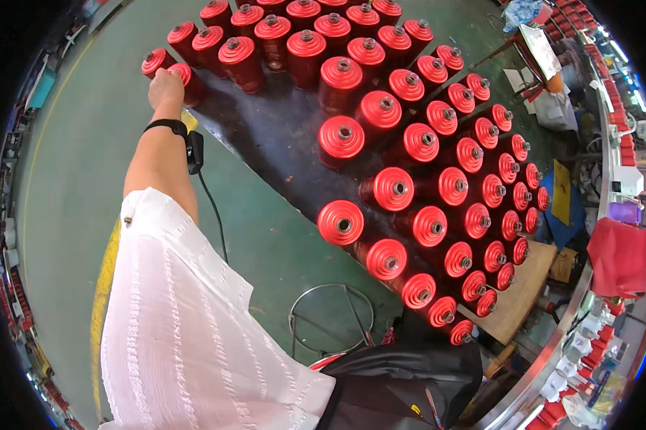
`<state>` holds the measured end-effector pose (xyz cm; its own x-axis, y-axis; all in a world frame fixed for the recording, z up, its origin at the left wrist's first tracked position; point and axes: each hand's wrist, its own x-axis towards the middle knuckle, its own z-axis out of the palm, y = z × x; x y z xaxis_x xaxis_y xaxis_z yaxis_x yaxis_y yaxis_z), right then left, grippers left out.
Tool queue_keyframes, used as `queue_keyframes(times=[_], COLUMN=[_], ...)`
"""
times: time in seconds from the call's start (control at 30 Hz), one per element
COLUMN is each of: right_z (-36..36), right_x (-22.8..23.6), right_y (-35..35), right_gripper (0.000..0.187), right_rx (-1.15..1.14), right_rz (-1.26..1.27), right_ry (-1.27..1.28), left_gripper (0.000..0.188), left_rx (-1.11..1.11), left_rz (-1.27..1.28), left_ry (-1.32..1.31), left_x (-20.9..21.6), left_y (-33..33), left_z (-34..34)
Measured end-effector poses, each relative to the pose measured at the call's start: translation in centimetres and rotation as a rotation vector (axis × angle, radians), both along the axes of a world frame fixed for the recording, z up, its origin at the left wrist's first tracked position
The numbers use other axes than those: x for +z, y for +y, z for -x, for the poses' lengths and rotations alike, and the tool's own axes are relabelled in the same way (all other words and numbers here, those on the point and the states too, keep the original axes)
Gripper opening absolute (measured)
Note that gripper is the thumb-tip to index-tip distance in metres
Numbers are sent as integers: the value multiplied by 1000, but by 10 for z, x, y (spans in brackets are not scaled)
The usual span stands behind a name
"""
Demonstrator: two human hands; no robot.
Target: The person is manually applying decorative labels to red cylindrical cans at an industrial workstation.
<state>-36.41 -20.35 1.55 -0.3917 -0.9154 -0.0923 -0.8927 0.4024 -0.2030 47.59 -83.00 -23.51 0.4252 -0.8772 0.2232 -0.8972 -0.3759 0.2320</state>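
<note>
Green floor [86,179] lies open left of the packed red spools. Left hand [164,88] grips a glossy red spool [188,82] at the row's end, fingers closed round it.

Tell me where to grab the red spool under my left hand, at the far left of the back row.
Grip the red spool around its flared top rim, coming from above, as the left hand does: it stands upright, and a neighbouring spool crowds one side.

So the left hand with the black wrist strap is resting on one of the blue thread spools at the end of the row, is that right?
Not quite: the spools are red, not blue. The head view shows the left hand with the black wrist strap on a red spool at the end of the row.
</note>
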Motion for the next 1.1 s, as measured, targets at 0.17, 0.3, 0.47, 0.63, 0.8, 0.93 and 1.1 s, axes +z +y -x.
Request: queue_keyframes(times=[0.17, 0.3, 0.47, 0.63, 0.8, 0.93, 1.1], right_z=[3, 9, 19, 7, -151, -304, -363], right_x=[5, 4, 7, 94, 224, 278, 261], right_y=[-31, -53, -70, 58, 326, 443, 402], right_gripper=[32, 33, 33, 34, 34, 33, 29], right_rx=[-16, -18, -22, -265, -769, -1127, -1214], right_rz=[26, 62, 129, 197, 222, 343, 761], right_ry=[38, 51, 59, 231, 540, 652, 220], left_gripper=[29, 33, 36, 54, 45, 39, 47], left_rx=[-74, -49, 16, -125, -929, -1467, -2376], left_rz=[-23, -177, -123, 300, 454, 95, -766], left_ry=[25, -53, 56, 132, 838, 1302, 1482], left_x=[-5, 0, 15, 14, 63, 144, 242], left_y=[-23, -36, -20, 50, 165, 311, 536], left_z=[-7, -13, -10, 88, 255, 371, 500])
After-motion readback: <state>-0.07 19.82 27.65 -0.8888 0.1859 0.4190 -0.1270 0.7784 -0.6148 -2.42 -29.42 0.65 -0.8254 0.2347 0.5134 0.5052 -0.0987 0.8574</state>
